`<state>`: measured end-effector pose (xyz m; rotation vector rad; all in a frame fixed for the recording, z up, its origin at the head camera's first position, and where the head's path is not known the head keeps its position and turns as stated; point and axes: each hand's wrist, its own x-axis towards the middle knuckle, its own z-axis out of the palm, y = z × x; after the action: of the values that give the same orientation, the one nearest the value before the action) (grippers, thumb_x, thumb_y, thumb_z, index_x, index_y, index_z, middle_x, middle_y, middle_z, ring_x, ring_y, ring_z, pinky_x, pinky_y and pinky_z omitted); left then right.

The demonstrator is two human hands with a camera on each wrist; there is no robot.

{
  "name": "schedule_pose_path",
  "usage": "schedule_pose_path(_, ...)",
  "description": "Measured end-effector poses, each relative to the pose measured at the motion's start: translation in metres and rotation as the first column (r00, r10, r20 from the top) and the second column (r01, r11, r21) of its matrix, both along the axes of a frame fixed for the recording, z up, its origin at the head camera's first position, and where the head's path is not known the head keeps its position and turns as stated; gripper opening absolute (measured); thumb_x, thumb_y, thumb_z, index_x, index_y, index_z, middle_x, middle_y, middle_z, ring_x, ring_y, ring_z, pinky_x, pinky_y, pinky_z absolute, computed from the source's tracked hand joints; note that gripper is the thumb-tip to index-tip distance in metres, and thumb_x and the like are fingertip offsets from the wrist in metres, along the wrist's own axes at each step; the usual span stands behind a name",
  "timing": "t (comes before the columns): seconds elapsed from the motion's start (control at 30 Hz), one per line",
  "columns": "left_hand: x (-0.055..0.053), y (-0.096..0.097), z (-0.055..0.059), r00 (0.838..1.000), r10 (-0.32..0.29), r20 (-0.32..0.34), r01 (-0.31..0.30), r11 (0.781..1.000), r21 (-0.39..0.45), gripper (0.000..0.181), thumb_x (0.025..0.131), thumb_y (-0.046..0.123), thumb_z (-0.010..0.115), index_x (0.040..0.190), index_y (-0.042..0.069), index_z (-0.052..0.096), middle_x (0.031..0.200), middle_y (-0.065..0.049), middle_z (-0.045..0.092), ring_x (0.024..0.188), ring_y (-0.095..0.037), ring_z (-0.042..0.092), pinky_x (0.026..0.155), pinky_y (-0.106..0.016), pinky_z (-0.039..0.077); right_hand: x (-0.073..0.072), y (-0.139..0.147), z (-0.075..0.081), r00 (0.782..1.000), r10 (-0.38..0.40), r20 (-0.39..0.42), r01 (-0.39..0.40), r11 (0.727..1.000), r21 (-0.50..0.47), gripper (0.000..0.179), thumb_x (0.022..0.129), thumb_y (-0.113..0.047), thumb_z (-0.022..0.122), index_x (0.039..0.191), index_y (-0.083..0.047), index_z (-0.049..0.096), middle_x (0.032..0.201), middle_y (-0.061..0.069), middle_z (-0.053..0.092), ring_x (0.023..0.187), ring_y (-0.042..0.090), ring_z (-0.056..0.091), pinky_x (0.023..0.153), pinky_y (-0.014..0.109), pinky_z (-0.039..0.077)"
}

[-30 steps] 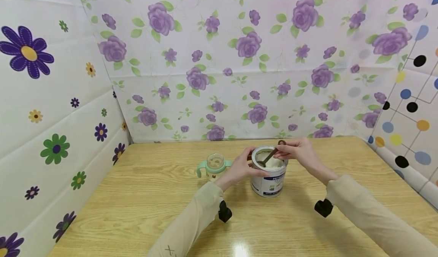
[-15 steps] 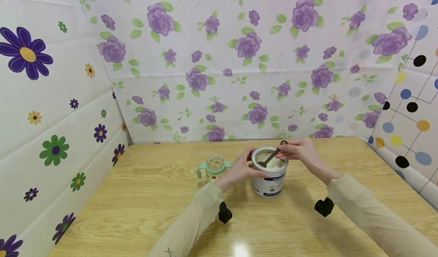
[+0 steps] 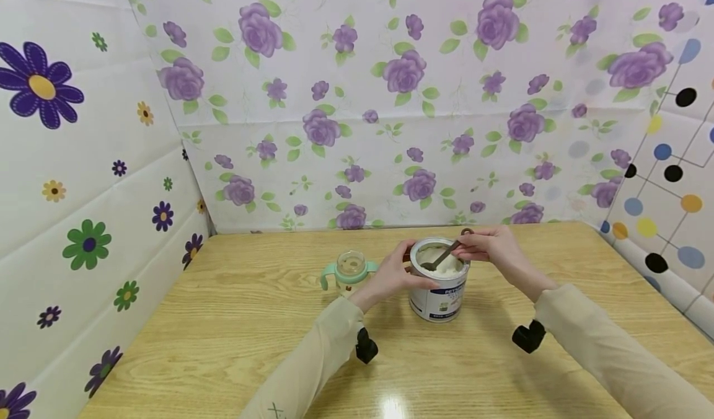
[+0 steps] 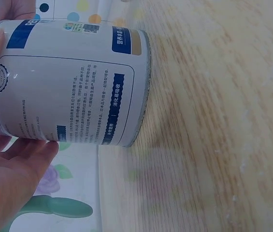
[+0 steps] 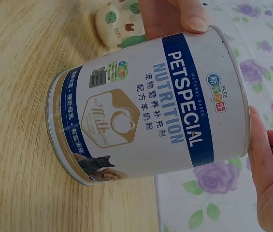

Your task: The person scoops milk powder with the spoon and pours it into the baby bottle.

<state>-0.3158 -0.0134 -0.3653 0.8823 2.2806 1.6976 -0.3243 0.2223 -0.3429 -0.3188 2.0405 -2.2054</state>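
Note:
A white and blue tin of pet milk powder (image 3: 437,306) stands upright on the table, its top off. Pale powder (image 3: 450,267) fills it to a little below the rim. My left hand (image 3: 389,276) grips the tin near its upper edge, thumb at the front and fingers round the far left side. Over the right of the rim, my right hand (image 3: 496,253) pinches the handle of a brown spoon (image 3: 445,257). The spoon slants down to the left, its bowl at the powder near the tin's left inner wall. In the right wrist view, right-hand fingers (image 5: 262,152) lie right at the rim.
A baby bottle (image 3: 351,271) with mint-green handles and a clear top stands just left of the tin, partly behind my left hand and wrist. Beneath everything is a wooden table (image 3: 234,320). A floral sheet (image 3: 357,115) hangs along the back edge, with patterned sheets at both sides.
My right hand and the spoon have shifted slightly to the right, the handle leaning a bit lower. The left hand keeps its grip on the tin, which has not moved.

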Motion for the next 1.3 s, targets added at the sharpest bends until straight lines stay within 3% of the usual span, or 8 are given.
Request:
schedule_pose_path(0.2, 0.001, -0.001, 0.001, 1.0, 0.001, 0.014, -0.001, 1.0, 0.001, 0.076, 0.072, 0.013, 0.078, 0.133, 0.005, 0.035, 0.126, -0.013, 0.044, 0.114, -0.025, 0.044, 0.089, -0.032, 0.039, 0.001, 0.002, 0.0, 1.0, -0.008, 0.016, 0.009, 0.997, -0.076, 0.019, 0.09, 0.001, 0.053, 0.1, 0.017, 0.058, 0.083, 0.021, 0.064, 0.078, 0.026, 0.064, 0.073, 0.032, 0.048)
schedule_pose_path(0.37, 0.002, -0.001, 0.002, 1.0, 0.009, 0.009, -0.008, 1.0, -0.011, 0.076, 0.072, 0.013, 0.078, 0.134, 0.005, 0.035, 0.126, -0.012, 0.044, 0.112, -0.02, 0.045, 0.089, -0.03, 0.038, 0.002, 0.004, 0.001, 1.0, -0.026, 0.018, 0.028, 0.995, -0.099, 0.023, 0.09, 0.001, 0.053, 0.102, 0.021, 0.053, 0.082, 0.021, 0.064, 0.079, 0.026, 0.064, 0.075, 0.034, 0.047)
schedule_pose_path(0.47, 0.002, -0.001, 0.002, 1.0, 0.014, 0.008, -0.013, 1.0, -0.022, 0.076, 0.071, 0.013, 0.078, 0.134, 0.005, 0.035, 0.126, -0.011, 0.044, 0.112, -0.018, 0.045, 0.089, -0.03, 0.038, 0.002, 0.007, 0.002, 0.999, -0.048, 0.018, 0.05, 0.991, -0.121, 0.019, 0.09, 0.0, 0.053, 0.099, 0.017, 0.057, 0.082, 0.02, 0.065, 0.079, 0.025, 0.064, 0.077, 0.034, 0.046)
schedule_pose_path(0.73, 0.002, 0.0, 0.003, 1.0, 0.025, 0.016, -0.025, 0.999, -0.028, 0.077, 0.071, 0.014, 0.079, 0.134, 0.006, 0.035, 0.123, -0.003, 0.045, 0.112, -0.017, 0.045, 0.09, -0.031, 0.038, 0.003, 0.014, 0.001, 0.999, -0.032, 0.016, 0.035, 0.961, -0.275, 0.014, 0.09, 0.004, 0.053, 0.092, 0.007, 0.066, 0.085, 0.02, 0.065, 0.082, 0.026, 0.063, 0.077, 0.033, 0.046)
schedule_pose_path(1.0, 0.002, 0.0, 0.005, 1.0, 0.025, 0.014, -0.025, 0.999, -0.032, 0.075, 0.071, 0.013, 0.079, 0.133, 0.005, 0.036, 0.122, -0.004, 0.046, 0.111, -0.02, 0.046, 0.089, -0.03, 0.038, 0.004, 0.018, 0.001, 1.0, -0.019, 0.0, 0.018, 0.946, -0.323, 0.013, 0.089, 0.004, 0.054, 0.095, 0.009, 0.065, 0.085, 0.02, 0.065, 0.083, 0.026, 0.063, 0.077, 0.031, 0.046)
schedule_pose_path(1.3, 0.002, 0.001, 0.004, 1.0, 0.026, 0.008, -0.026, 0.999, -0.039, 0.076, 0.071, 0.012, 0.078, 0.134, 0.005, 0.035, 0.124, -0.007, 0.044, 0.114, -0.025, 0.044, 0.09, -0.033, 0.038, 0.005, 0.022, 0.0, 1.0, -0.007, -0.007, 0.004, 0.95, -0.311, 0.013, 0.089, 0.004, 0.053, 0.095, 0.01, 0.064, 0.087, 0.021, 0.064, 0.084, 0.027, 0.063, 0.079, 0.033, 0.045)
